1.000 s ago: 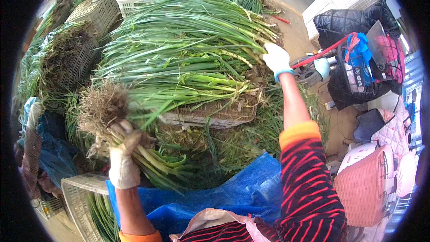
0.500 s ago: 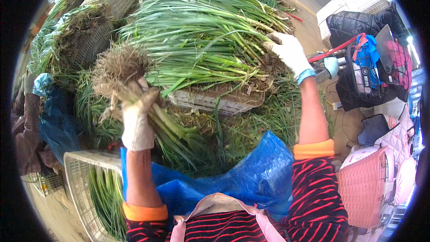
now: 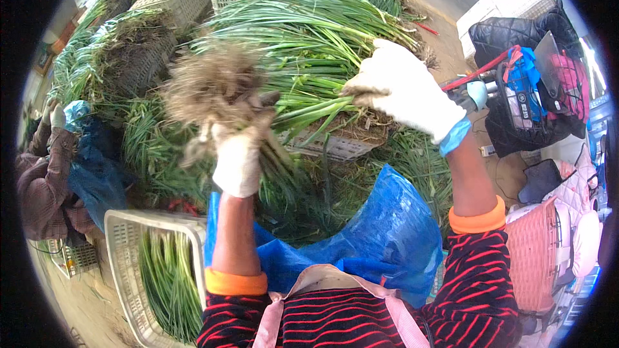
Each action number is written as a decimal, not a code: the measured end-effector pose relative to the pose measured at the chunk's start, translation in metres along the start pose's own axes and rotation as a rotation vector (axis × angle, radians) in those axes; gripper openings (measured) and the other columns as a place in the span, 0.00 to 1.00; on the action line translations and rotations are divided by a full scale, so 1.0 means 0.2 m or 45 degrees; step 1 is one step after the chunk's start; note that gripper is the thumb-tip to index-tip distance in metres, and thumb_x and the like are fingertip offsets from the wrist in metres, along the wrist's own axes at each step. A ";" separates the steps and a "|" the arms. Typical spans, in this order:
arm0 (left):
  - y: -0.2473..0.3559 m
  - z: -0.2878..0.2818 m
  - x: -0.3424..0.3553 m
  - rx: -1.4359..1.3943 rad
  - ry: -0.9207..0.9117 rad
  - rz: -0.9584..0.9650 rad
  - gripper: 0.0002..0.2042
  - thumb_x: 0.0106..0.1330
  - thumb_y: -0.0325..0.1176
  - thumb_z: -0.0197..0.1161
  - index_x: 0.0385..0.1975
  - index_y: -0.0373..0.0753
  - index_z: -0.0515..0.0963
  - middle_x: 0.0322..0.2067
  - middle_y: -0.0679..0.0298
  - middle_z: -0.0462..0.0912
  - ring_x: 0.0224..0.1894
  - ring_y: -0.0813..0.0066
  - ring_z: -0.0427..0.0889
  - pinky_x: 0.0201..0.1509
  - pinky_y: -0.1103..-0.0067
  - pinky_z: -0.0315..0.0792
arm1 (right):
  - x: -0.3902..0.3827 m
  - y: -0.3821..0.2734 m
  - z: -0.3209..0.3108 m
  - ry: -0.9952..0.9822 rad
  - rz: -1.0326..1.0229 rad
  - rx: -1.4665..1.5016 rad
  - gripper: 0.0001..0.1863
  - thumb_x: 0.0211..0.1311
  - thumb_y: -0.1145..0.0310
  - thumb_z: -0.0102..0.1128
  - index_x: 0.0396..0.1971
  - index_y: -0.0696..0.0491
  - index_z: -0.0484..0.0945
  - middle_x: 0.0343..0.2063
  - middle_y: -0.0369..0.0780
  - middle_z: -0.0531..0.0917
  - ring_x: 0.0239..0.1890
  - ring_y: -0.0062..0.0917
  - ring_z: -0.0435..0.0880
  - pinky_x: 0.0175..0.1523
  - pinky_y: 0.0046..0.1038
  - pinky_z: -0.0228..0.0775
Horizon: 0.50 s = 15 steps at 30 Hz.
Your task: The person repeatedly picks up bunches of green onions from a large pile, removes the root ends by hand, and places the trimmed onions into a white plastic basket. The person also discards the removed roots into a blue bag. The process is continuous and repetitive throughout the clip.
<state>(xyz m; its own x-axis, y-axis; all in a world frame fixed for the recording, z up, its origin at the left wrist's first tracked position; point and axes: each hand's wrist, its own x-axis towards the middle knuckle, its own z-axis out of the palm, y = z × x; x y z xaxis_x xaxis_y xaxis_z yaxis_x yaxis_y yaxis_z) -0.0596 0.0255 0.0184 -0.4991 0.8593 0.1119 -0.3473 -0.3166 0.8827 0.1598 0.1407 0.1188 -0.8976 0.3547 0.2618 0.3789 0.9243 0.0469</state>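
Green-onion bunch (image 3: 216, 84): located in the left hand (image 3: 237, 158), left of the main heap, root mass uppermost, leaves trailing down and to the right. The left fingers are clamped around the pale shanks just below the roots, judged the sound place to hold; the leaves look soft and liable to bend or tear. Weight is judged moderate and root-heavy. The roots, blurred here, look dry and apt to shed soil; the shanks may slip if damp. The right hand (image 3: 406, 93) is at the stalk ends of the heap (image 3: 309, 26); whether its fingers are clamped on any stalks cannot be told. The heap rests on a soil-strewn pale crate (image 3: 338, 147), with loose leaves (image 3: 419, 161) beside it. Surroundings: a filled crate (image 3: 122, 258) at lower left, blue plastic sheeting (image 3: 380, 225) before the person, a co-worker's sleeve (image 3: 59, 161) at far left, a pink basket (image 3: 532, 258) at right.
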 end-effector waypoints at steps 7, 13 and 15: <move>-0.02 0.05 -0.02 0.008 -0.113 -0.306 0.22 0.52 0.22 0.68 0.49 0.37 0.72 0.42 0.64 0.79 0.42 0.75 0.78 0.46 0.77 0.74 | 0.19 -0.16 -0.12 0.277 -0.186 -0.159 0.11 0.46 0.65 0.65 0.32 0.49 0.82 0.26 0.35 0.77 0.37 0.30 0.76 0.60 0.37 0.62; -0.09 0.03 -0.01 -0.123 -0.074 -0.336 0.23 0.52 0.20 0.67 0.49 0.36 0.72 0.40 0.63 0.80 0.40 0.73 0.80 0.44 0.78 0.76 | 0.00 -0.19 -0.05 0.938 0.486 -0.145 0.13 0.42 0.65 0.71 0.31 0.48 0.82 0.34 0.37 0.79 0.42 0.33 0.79 0.58 0.38 0.68; -0.13 -0.01 -0.01 0.016 -0.058 -0.248 0.23 0.52 0.19 0.66 0.50 0.36 0.72 0.39 0.64 0.80 0.39 0.74 0.79 0.43 0.77 0.76 | 0.02 -0.27 -0.05 0.747 0.262 -0.514 0.16 0.42 0.59 0.72 0.34 0.47 0.82 0.43 0.36 0.80 0.52 0.34 0.75 0.64 0.43 0.60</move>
<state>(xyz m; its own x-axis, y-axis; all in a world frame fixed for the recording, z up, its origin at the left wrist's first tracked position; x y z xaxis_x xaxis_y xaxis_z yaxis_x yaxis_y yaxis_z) -0.0510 0.0322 -0.0051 -0.3870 0.9211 -0.0416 -0.4241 -0.1377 0.8951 0.1381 0.0903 0.1270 -0.5745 0.2771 0.7702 0.6815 0.6831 0.2626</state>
